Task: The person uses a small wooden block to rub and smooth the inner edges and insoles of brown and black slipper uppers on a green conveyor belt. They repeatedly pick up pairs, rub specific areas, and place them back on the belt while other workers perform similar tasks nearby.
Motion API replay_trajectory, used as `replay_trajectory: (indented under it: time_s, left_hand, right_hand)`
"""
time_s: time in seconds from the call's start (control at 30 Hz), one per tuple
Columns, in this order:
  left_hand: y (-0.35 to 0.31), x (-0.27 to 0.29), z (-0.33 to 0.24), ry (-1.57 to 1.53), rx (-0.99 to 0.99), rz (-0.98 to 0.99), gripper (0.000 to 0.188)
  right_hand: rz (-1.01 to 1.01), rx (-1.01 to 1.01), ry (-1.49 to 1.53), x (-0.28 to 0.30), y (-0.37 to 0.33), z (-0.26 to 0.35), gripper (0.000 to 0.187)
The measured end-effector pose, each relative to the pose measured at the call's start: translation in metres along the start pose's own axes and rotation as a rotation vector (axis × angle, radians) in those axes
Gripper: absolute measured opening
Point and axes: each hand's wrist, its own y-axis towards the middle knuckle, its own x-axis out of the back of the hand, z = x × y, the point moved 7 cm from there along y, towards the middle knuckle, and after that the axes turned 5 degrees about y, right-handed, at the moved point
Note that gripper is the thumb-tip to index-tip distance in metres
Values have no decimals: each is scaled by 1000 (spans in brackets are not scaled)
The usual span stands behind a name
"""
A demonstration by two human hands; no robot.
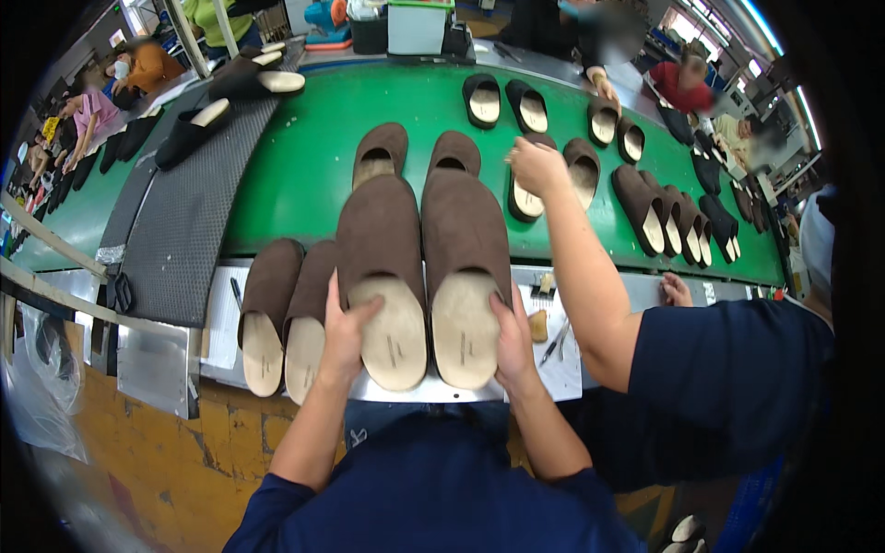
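Two brown clogs with cream insoles are held up side by side, toes pointing away from me. My left hand [344,334] grips the left clog [380,230] by its outer side, thumb on the insole. On the right clog [466,230], my right hand [514,339] has the same hold, thumb over the insole edge. Another brown pair, its nearer clog [270,304] at the left, rests on the metal ledge beside my left hand. Just beyond the held clogs, more brown clogs [380,149] sit on the green belt [309,157].
At my right, a co-worker's arm [590,267] reaches over the belt to a brown clog [526,203]. Brown and black clogs [638,207] stand farther right. A dark ribbed mat [189,212] lies at left. Pens [553,346] and paper lie on the ledge near my right hand.
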Motion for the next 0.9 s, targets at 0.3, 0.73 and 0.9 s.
replay_trajectory:
  time_s: [0.3,0.73,0.9]
  left_hand:
    - [30,-6,-31,-265,44,58,35]
    - [38,-29,-68,-231,-30,134,78]
    - [41,-33,-67,-335,-45,190,71]
  right_hand:
    - [139,-127,157,-42,29,27,52]
    - [132,-117,204,-53,33,47,42]
    - [175,-44,330,-49,36,48,47]
